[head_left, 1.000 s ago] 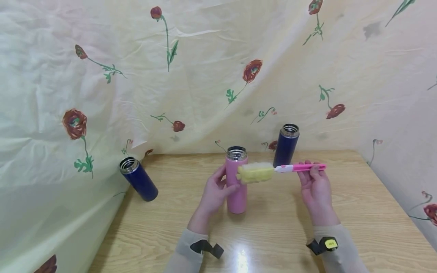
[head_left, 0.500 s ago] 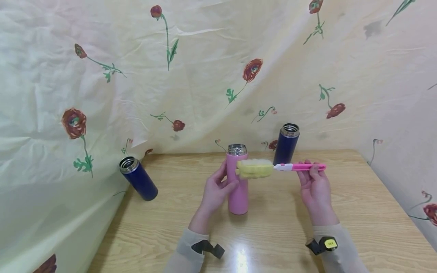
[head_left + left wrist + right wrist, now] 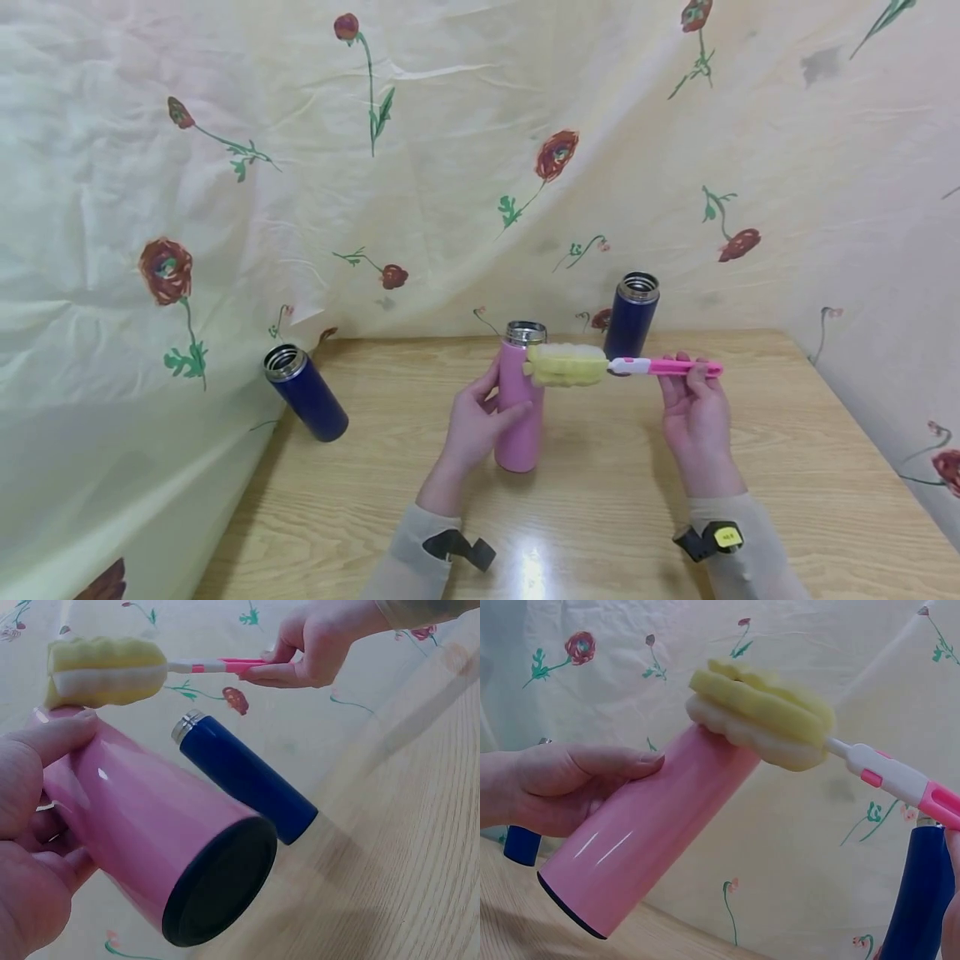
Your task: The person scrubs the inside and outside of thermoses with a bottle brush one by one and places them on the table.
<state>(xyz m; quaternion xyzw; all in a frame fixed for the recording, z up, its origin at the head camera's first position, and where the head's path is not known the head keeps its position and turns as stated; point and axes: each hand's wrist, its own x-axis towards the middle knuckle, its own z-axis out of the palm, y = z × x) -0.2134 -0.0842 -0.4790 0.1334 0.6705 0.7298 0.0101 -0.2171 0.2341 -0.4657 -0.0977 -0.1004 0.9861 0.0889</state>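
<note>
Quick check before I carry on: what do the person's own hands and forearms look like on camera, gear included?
The left hand and right hand are both ungloved. Plain pale beige fabric sleeves cover the forearms. Black wrist-worn gear sits over each cuff; the right one carries a yellow patch with markings too small to read. No cables show.

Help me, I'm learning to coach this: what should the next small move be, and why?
Probably, the right grip should ease the yellow-and-white sponge brush lower along the pink cylindrical metal-necked bottle: the sponge head seems to rest against its upper outside, while the left grip holds the bottle and the sponge leaves the lower side uncovered.
</note>
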